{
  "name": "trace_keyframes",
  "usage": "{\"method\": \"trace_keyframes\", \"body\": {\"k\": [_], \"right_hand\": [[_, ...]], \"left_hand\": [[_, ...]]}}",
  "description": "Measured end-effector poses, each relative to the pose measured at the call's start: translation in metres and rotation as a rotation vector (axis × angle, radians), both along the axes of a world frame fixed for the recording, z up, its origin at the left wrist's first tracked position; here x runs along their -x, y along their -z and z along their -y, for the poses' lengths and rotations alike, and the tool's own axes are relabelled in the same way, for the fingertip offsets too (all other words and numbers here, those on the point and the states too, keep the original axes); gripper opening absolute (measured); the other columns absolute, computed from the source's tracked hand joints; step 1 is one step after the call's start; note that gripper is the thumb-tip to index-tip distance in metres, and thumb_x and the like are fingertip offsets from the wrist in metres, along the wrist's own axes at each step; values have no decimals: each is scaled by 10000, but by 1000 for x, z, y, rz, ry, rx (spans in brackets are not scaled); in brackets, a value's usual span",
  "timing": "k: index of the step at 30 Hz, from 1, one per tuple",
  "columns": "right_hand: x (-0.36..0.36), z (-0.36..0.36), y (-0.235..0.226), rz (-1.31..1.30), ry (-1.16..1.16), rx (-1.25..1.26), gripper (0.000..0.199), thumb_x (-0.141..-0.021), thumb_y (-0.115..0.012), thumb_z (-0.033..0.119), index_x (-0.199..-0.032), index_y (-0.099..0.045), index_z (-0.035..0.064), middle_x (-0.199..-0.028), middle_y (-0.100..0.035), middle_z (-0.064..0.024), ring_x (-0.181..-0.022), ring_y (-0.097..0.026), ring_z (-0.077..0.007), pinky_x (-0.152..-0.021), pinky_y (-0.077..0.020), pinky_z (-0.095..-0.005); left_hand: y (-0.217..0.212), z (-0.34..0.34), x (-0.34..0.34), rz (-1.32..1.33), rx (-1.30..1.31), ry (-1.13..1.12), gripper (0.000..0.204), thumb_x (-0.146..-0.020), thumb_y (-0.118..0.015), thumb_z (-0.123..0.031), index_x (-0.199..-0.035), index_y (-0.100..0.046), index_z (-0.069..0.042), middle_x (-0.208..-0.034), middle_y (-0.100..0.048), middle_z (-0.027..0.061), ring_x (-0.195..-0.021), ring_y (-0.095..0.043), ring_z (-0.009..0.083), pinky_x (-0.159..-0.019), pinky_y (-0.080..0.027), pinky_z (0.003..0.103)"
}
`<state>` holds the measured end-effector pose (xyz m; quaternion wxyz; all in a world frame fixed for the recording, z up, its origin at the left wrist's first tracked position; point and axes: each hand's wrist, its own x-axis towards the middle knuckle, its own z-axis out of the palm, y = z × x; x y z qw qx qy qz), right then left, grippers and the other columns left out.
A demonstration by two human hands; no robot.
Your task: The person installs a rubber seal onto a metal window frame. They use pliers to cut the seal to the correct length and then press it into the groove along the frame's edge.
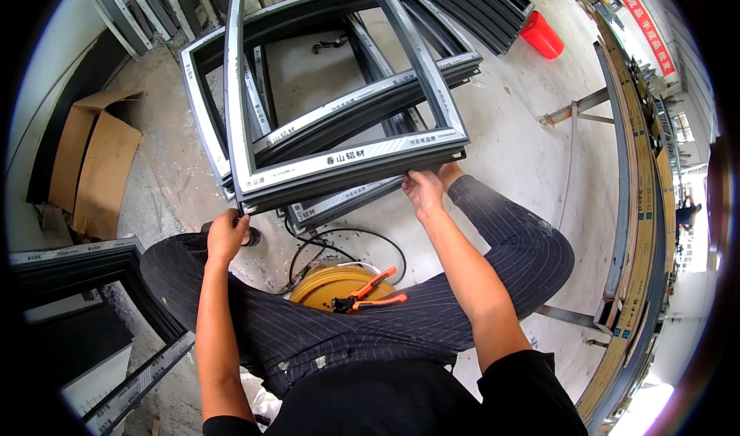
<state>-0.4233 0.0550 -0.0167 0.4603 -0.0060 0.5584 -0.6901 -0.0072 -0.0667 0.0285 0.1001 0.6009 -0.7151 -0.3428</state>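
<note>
I see the left hand (pixel 226 237) and right hand (pixel 423 192), well apart, clasping the upper-centre frame (pixel 347 159), seemingly positioning it; shifting it needs even support.

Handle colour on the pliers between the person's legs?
Orange handles, best seen in the head view.

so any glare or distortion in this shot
In the head view, the long brown strip at right bows with the fisheye, glare burns out a patch at lower right, the corners are black, and the held frame looks fairly sharp.
</note>
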Motion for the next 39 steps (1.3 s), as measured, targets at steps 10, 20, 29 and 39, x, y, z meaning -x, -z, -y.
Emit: {"method": "trace_keyframes", "body": {"k": [10, 20, 29, 39], "right_hand": [[0, 10, 11, -163, 21, -107, 129, -871, -646, 125, -917, -545, 59, -786, -591, -19, -684, -575, -112, -583, -488, -240], [24, -1, 1, -9, -126, -59, 126, -899, -623, 182, -944, -551, 89, -801, -598, -22, -717, -580, -130, -636, -486, -267], [18, -10, -9, 202, -202, 111, 129, -876, -638, 111, -935, -536, 57, -917, -601, -69, -814, -585, -157, -693, -497, -280], [7, 2, -6, 66, -258, -46, 156, -859, -665, 138, -928, -560, 47, -832, -616, -47, -745, -598, -146, -650, -495, -274]], "left_hand": [[-6, 1, 4, 87, -5, 29, 282, -836, -635, -254, -856, -613, 26, -741, -640, 176, -690, -627, 330, -636, -473, 390], [-7, -1, 2, 47, -11, 22, 265, -840, -611, -228, -869, -617, 36, -723, -627, 162, -652, -618, 268, -623, -468, 360], [-7, 0, 2, 80, -3, 46, 283, -830, -623, -235, -896, -619, 40, -730, -623, 177, -669, -619, 281, -630, -471, 357], [-2, 1, 2, 86, 23, 55, 278, -822, -633, -226, -844, -606, 50, -709, -610, 188, -650, -614, 297, -612, -461, 381]]}}
